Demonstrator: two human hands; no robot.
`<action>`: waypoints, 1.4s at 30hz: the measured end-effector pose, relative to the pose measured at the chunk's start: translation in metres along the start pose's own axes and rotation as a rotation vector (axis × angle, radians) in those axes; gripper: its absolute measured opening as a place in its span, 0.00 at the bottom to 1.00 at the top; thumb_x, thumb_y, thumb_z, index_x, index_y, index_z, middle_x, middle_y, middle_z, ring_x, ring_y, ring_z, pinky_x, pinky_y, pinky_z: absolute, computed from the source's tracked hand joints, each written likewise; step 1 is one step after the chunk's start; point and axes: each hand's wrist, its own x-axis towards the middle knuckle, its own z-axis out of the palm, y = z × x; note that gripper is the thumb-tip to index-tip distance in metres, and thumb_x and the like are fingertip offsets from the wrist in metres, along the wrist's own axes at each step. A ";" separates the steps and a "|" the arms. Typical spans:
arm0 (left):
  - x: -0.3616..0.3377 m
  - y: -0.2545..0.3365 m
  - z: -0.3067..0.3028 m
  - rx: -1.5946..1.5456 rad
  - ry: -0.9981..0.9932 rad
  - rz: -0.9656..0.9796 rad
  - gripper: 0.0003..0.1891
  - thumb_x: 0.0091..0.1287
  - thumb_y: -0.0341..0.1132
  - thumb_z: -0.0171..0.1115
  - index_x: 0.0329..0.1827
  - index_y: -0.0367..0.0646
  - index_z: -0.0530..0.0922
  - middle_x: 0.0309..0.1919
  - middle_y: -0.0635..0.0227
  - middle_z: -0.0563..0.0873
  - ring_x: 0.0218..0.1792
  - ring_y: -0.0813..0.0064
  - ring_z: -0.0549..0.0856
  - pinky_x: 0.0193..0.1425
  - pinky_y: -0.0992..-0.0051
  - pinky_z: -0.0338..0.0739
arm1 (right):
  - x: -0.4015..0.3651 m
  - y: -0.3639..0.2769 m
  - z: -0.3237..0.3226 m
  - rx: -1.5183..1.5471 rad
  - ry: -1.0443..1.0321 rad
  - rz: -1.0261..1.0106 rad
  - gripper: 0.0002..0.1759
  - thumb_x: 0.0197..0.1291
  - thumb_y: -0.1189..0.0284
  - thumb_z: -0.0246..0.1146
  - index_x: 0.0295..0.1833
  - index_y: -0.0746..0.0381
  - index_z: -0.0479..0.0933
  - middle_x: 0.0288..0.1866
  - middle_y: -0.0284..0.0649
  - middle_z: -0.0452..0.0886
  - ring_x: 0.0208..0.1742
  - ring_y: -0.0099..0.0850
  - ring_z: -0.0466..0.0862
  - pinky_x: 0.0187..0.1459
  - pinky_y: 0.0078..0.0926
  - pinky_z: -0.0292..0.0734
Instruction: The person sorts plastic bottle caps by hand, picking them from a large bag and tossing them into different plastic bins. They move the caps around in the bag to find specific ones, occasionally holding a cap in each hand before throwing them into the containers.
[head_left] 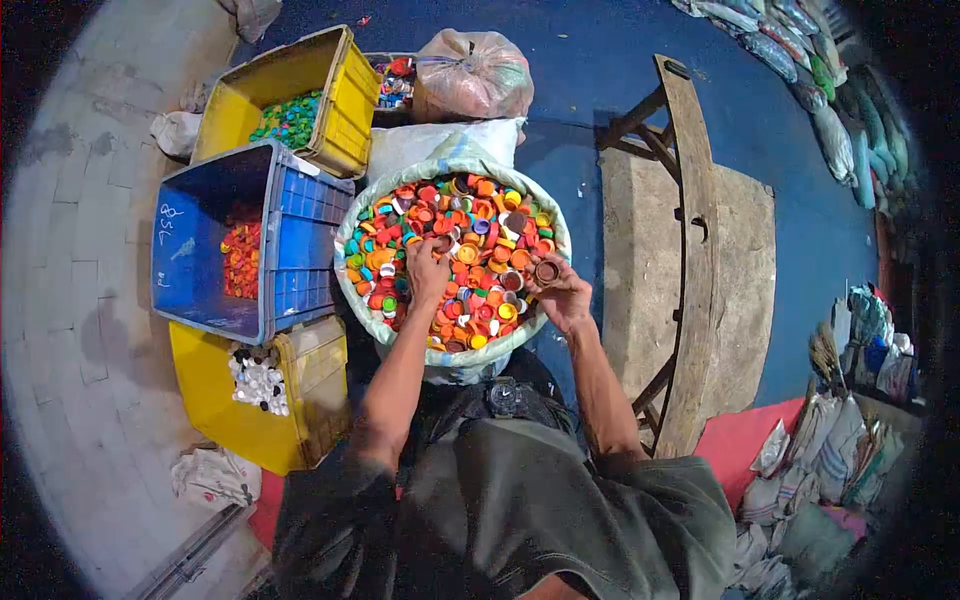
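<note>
A sack of bottle caps (552,205) stands open in front of me, its pale rim rolled outward. Mixed plastic caps (470,290) in orange, red, yellow, green, white and brown fill it. Over the right side of the sack, my right hand (566,300) pinches a brown bottle cap (547,271), its hollow side facing up. My left hand (428,275) reaches over the middle-left of the caps, with its fingertips closed around a brown cap (443,243) among the others.
Left of the sack stand a yellow crate (355,110) with green and blue caps, a blue crate (300,250) with red-orange caps, and a yellow crate (205,375) with white and black caps. A stuffed bag (475,75) sits behind; a wooden bench (695,250) stands right.
</note>
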 end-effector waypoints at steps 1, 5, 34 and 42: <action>0.002 -0.002 0.001 0.009 -0.012 -0.013 0.13 0.56 0.28 0.68 0.43 0.41 0.78 0.46 0.53 0.74 0.49 0.52 0.76 0.52 0.60 0.72 | 0.000 -0.001 0.003 -0.010 0.018 -0.006 0.25 0.45 0.74 0.56 0.54 0.60 0.73 0.55 0.42 0.77 0.53 0.37 0.78 0.51 0.36 0.74; 0.001 -0.011 0.009 0.030 0.021 0.005 0.12 0.56 0.30 0.69 0.40 0.39 0.78 0.40 0.55 0.76 0.43 0.58 0.79 0.46 0.62 0.74 | 0.004 -0.007 0.025 -0.097 0.178 -0.019 0.19 0.50 0.79 0.58 0.51 0.63 0.73 0.50 0.42 0.79 0.45 0.33 0.81 0.42 0.29 0.75; -0.083 0.061 -0.078 -1.943 -0.129 -0.689 0.21 0.70 0.45 0.52 0.56 0.39 0.75 0.38 0.71 0.79 0.34 0.75 0.75 0.39 0.71 0.69 | 0.105 -0.030 0.026 -1.869 -0.009 -0.669 0.28 0.41 0.63 0.76 0.51 0.59 0.80 0.50 0.49 0.76 0.51 0.48 0.76 0.54 0.40 0.73; -0.121 0.055 -0.119 -1.880 0.131 -0.597 0.16 0.67 0.43 0.57 0.52 0.44 0.76 0.45 0.69 0.82 0.42 0.75 0.79 0.47 0.71 0.72 | 0.068 0.021 0.085 -0.428 -0.212 0.163 0.18 0.65 0.60 0.54 0.49 0.64 0.75 0.43 0.36 0.80 0.41 0.29 0.79 0.44 0.27 0.73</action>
